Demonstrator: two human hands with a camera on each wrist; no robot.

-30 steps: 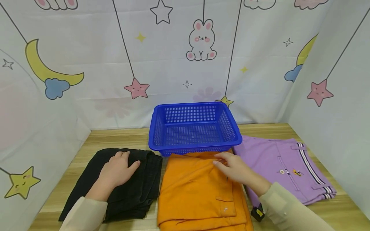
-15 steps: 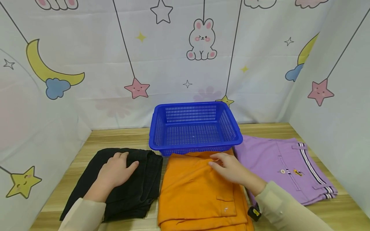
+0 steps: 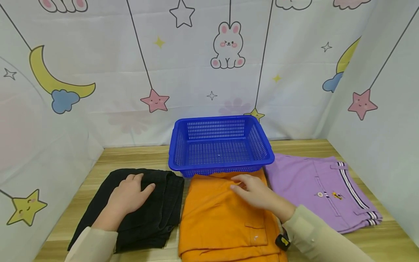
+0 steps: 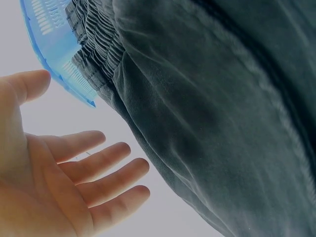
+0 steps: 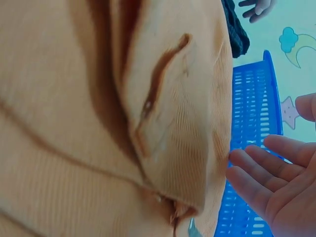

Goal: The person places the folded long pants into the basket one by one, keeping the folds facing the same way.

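Left grip (image 3: 129, 194) and right grip (image 3: 254, 193) — fingers loosely extended — hover above gathered-waist black garment (image 3: 145, 220) and ribbed orange garment (image 3: 217, 218) respectively.

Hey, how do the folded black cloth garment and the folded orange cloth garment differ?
The folded black cloth garment shows a gathered edge; the folded orange cloth garment shows a fine ribbed weave. The black garment lies mostly left of the blue plastic basket; the orange garment lies directly in front of it. The orange garment bears a small white mark; the black garment shows none. Both lie folded on the wood-grain table.
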